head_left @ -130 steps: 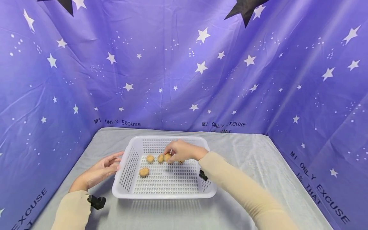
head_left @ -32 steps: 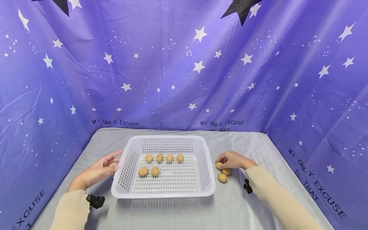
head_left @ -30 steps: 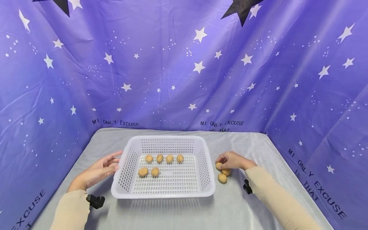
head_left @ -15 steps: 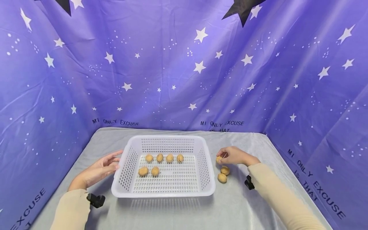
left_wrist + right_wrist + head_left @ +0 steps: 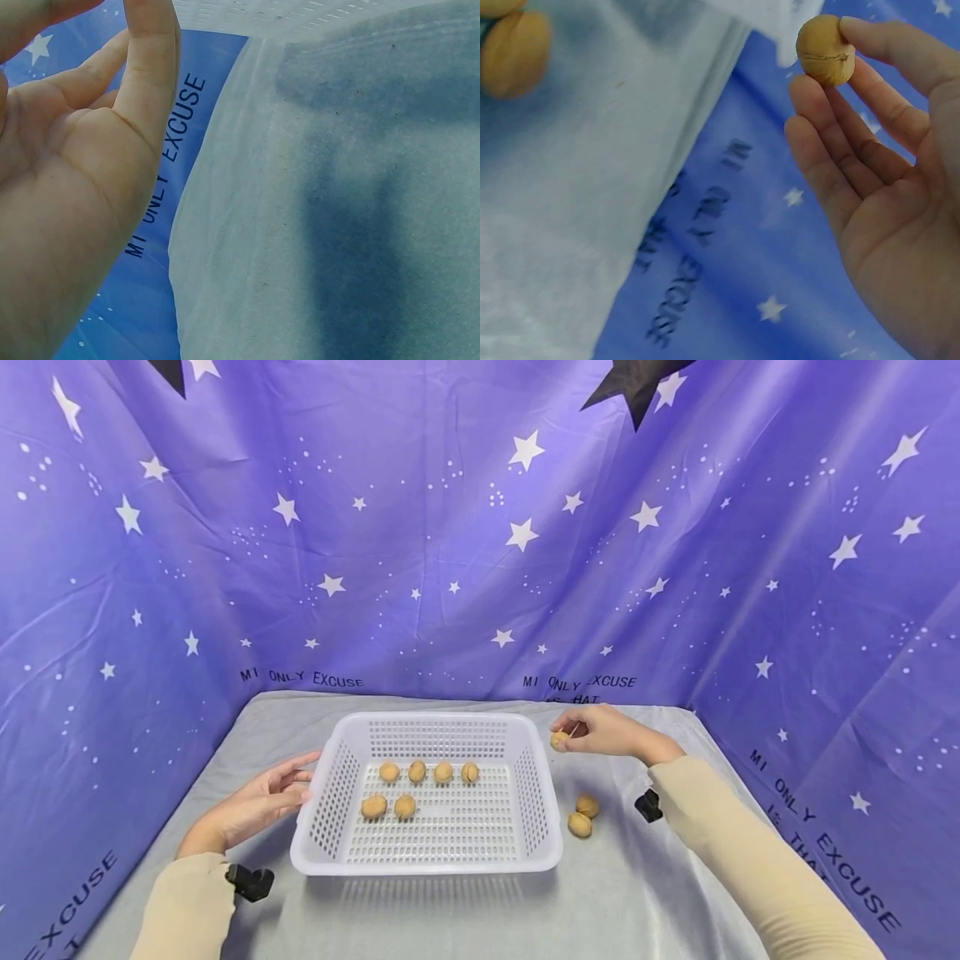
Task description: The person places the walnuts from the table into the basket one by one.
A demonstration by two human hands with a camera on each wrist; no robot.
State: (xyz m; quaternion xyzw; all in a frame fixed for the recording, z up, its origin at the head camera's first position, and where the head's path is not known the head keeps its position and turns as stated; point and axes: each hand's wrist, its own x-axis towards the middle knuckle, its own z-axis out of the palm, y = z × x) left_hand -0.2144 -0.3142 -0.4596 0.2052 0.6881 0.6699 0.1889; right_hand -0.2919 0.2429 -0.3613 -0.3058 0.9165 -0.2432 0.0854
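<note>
My right hand (image 5: 603,731) pinches a walnut (image 5: 826,51) between thumb and fingertips, raised above the table just right of the basket's back right corner. My left hand (image 5: 258,797) touches the left rim of the white plastic basket (image 5: 427,870) with its fingers fairly straight. Inside the basket, a back row of several walnuts (image 5: 442,772) lies spaced apart. In front of that row, at the left, are two more, a left walnut (image 5: 374,807) and a right walnut (image 5: 405,807). In the left wrist view, the left hand (image 5: 90,142) holds nothing visible.
Two walnuts (image 5: 580,824) lie touching on the grey cloth (image 5: 637,893) to the right of the basket. A purple star-printed curtain (image 5: 420,527) stands behind and on both sides of the table. Each sleeve carries a small black camera (image 5: 251,883).
Since the oldest frame, a second front walnut has appeared in the basket. My right hand has taken a walnut from the group on the cloth and lifted it up and back. The left hand stays put.
</note>
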